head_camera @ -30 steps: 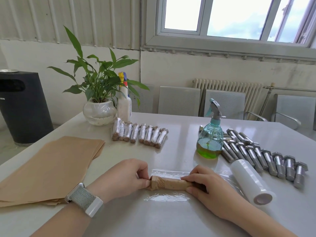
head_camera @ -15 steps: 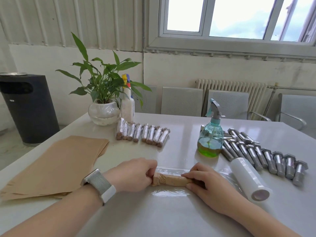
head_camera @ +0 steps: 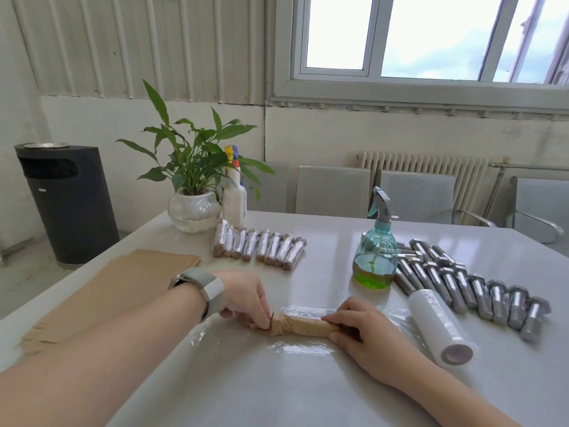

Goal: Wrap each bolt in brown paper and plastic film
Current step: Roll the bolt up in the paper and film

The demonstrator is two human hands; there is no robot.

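A bolt wrapped in brown paper (head_camera: 304,326) lies on a sheet of clear plastic film (head_camera: 295,346) near the front of the white table (head_camera: 308,396). My left hand (head_camera: 246,298) pinches the crumpled left end of the paper. My right hand (head_camera: 366,332) grips the right end, hiding it. The white film roll (head_camera: 437,326) lies just right of my right hand. Several bare steel bolts (head_camera: 480,291) lie in a row at the right. Several wrapped bolts (head_camera: 258,248) sit in a row at the back. A stack of brown paper sheets (head_camera: 123,285) lies at the left.
A teal spray bottle (head_camera: 376,251) with green liquid stands between the wrapped bolts and the bare ones. A potted plant (head_camera: 192,186) in a glass bowl and a white spray bottle (head_camera: 235,198) stand at the back left. Grey chairs (head_camera: 332,189) line the far edge. A black bin (head_camera: 66,201) stands off the table's left.
My left hand has shifted from holding the bolt's left end to pinching the crumpled paper there. The view has tilted and moved slightly. The bolt stays on the film.
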